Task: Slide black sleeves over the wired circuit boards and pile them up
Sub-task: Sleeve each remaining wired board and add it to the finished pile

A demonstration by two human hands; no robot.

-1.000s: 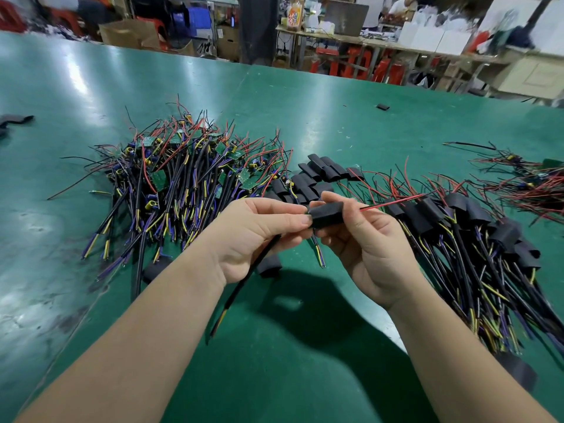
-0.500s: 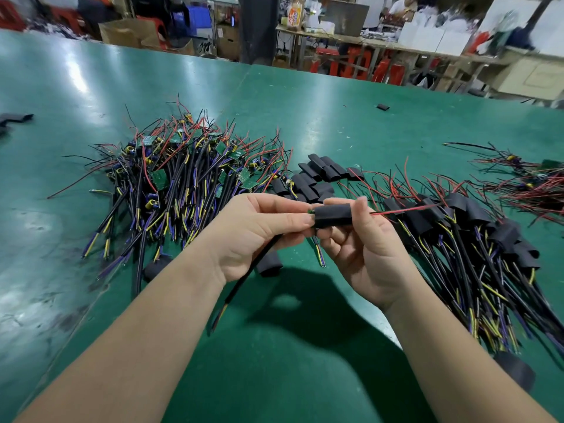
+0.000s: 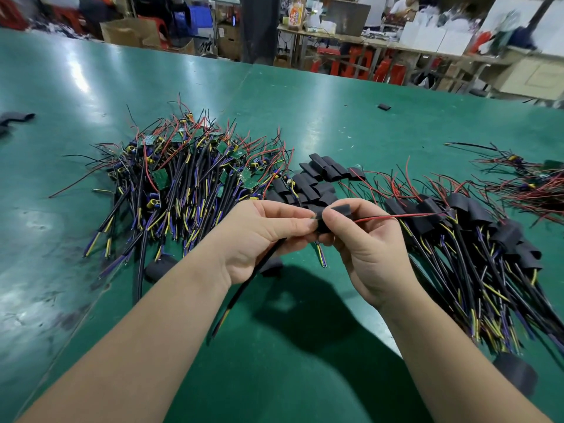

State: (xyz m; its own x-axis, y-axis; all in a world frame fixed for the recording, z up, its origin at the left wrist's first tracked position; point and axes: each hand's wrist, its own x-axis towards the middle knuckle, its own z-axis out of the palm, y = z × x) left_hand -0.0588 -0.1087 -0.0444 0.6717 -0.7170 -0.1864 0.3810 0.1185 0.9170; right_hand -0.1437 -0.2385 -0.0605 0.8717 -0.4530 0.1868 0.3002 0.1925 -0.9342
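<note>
There's the black sleeve (image 3: pixel 339 210) held above the worktop (image 3: pixel 305 355), right hand (image 3: pixel 369 251) fingers curled round it, left hand (image 3: pixel 256 236) pinching its near end and the black cable (image 3: pixel 251 283) — push it skewed and the hidden board may jam, or the red wire (image 3: pixel 396 216) kink.

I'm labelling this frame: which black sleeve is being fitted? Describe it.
On the green table, between the unsleeved pile and sleeved pile, the left hand grips a cable whose black sleeve the right hand pinches. Only it is lifted, red wire trailing right.

Black sleeve (image 3: pixel 341 209) partly behind fingers (image 3: pixel 341 222) (far benches (image 3: pixel 366 45) blurred)
</note>
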